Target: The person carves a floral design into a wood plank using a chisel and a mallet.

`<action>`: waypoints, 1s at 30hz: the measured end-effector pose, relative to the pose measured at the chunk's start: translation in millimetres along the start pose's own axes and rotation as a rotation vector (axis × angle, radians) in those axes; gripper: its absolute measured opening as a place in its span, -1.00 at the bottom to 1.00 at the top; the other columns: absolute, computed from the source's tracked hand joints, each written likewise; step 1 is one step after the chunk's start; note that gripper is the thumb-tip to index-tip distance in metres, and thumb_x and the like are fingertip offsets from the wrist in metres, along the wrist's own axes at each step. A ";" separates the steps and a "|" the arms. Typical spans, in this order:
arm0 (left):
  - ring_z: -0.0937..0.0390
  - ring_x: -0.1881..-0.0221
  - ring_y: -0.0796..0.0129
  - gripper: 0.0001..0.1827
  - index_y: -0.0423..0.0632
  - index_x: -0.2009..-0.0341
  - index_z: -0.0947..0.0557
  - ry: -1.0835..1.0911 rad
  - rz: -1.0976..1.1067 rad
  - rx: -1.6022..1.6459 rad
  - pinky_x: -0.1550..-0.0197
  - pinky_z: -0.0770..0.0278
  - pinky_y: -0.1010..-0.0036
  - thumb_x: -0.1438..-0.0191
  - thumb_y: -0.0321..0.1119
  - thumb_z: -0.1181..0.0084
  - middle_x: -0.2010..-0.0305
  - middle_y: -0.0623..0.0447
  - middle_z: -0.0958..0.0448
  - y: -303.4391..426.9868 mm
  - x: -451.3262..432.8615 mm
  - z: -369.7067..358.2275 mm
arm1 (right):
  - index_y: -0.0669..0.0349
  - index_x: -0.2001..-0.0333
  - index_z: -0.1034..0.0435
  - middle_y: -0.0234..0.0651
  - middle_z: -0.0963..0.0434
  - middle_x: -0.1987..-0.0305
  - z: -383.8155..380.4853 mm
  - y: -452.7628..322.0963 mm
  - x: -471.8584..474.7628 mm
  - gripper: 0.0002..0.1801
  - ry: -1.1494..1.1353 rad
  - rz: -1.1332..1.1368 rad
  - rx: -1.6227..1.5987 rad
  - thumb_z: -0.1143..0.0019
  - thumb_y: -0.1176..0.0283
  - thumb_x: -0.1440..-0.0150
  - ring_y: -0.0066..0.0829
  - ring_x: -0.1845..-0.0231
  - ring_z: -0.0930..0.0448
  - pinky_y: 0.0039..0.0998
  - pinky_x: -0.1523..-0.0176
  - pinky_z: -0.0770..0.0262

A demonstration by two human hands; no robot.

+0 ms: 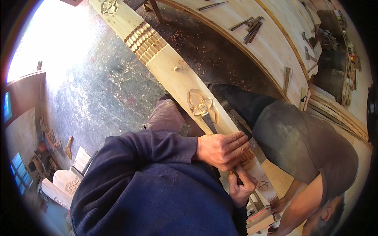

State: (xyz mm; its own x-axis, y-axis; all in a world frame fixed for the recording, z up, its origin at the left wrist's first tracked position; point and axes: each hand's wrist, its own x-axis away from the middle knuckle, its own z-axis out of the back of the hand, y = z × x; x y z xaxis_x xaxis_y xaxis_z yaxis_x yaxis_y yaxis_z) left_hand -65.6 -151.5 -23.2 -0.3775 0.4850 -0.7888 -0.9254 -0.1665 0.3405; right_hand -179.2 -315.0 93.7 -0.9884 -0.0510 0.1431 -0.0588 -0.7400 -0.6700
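A long pale wooden board (168, 67) runs diagonally across the view, with carved flowers and a band of rippled grooves. Over its near part, my left hand (223, 151) is closed around what looks like a chisel (209, 124). The grey blade points towards a carved flower (202, 106); my fingers hide the handle. Just below, my right hand (242, 186) has its fingers bent and its thumb close against my left hand. Whether it also grips the tool is hidden. Past my hands, the board continues to a smaller carved flower (262, 185).
A co-worker (301, 138) bends over close on the right, one hand (279, 204) near the board's lower end. Several metal carving tools (252, 29) lie on a large pale wooden panel (218, 17). Wood chips litter the floor (118, 76). Carved pieces (63, 183) stand at left.
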 end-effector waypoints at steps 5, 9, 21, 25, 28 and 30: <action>-0.77 -0.05 -0.20 -0.50 -0.38 0.20 -0.77 0.001 0.005 0.022 -0.26 -0.71 -0.04 0.09 -0.17 -0.21 -0.01 -0.37 -0.72 0.8 -0.3 0.6 | 0.47 -0.07 -0.64 -0.01 -0.68 0.42 -1.3 2.9 -1.7 -0.68 0.002 0.025 0.010 -0.31 0.60 -0.24 -0.26 0.44 -0.72 -0.32 0.32 -0.57; -0.76 -0.09 -0.20 -0.50 -0.42 0.17 -0.76 -0.010 0.008 0.044 -0.27 -0.72 0.00 0.04 -0.20 -0.21 -0.02 -0.36 -0.72 -1.7 -3.0 4.0 | 0.45 -0.04 -0.65 -0.03 -0.66 0.43 -3.3 0.3 -3.6 -0.69 0.023 -0.017 -0.024 -0.31 0.58 -0.22 -0.16 0.46 -0.72 -0.28 0.34 -0.55; -0.47 0.22 0.35 -0.78 0.01 0.28 -0.61 -0.127 -0.042 0.093 0.28 -0.37 0.44 -0.13 -0.13 -0.17 0.32 0.20 -0.51 -4.1 -32.1 12.2 | 0.40 0.02 -0.66 0.03 -0.70 0.31 36.1 26.0 3.9 -0.76 0.096 0.154 0.202 -0.30 0.59 -0.23 -0.01 0.39 -0.70 -0.24 0.29 -0.58; -0.50 0.20 0.36 -0.78 0.01 0.26 -0.62 -0.183 -0.035 0.178 0.27 -0.42 0.44 -0.12 -0.14 -0.19 0.30 0.19 -0.51 -6.1 -30.1 9.3 | 0.36 -0.07 -0.67 0.06 -0.73 0.25 39.9 30.3 3.2 -0.68 0.081 0.190 0.210 -0.28 0.65 -0.22 0.02 0.30 -0.76 -0.21 0.17 -0.67; -0.52 0.20 0.36 -0.78 0.01 0.25 -0.63 -0.186 -0.016 0.221 0.28 -0.45 0.43 -0.12 -0.15 -0.20 0.29 0.18 -0.50 -7.4 -29.6 8.1 | 0.36 -0.06 -0.67 0.06 -0.75 0.22 39.9 31.6 -0.7 -0.67 0.089 0.218 0.204 -0.31 0.65 -0.20 0.03 0.26 -0.78 -0.21 0.15 -0.68; -0.52 0.20 0.35 -0.79 0.01 0.25 -0.63 -0.182 0.001 0.243 0.29 -0.48 0.42 -0.12 -0.16 -0.20 0.29 0.17 -0.50 -7.9 -29.6 7.4 | 0.36 -0.05 -0.67 0.06 -0.76 0.21 41.6 29.4 -1.2 -0.68 0.072 0.207 0.205 -0.31 0.66 -0.19 0.01 0.25 -0.79 -0.22 0.14 -0.69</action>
State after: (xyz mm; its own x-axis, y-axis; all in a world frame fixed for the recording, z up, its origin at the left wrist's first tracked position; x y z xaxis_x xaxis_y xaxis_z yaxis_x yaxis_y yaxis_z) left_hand -46.9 -158.2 1.2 -0.3454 0.6349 -0.6911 -0.8815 0.0330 0.4709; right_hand -173.9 -364.7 104.2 -0.9842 -0.1728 -0.0384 0.1675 -0.8394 -0.5171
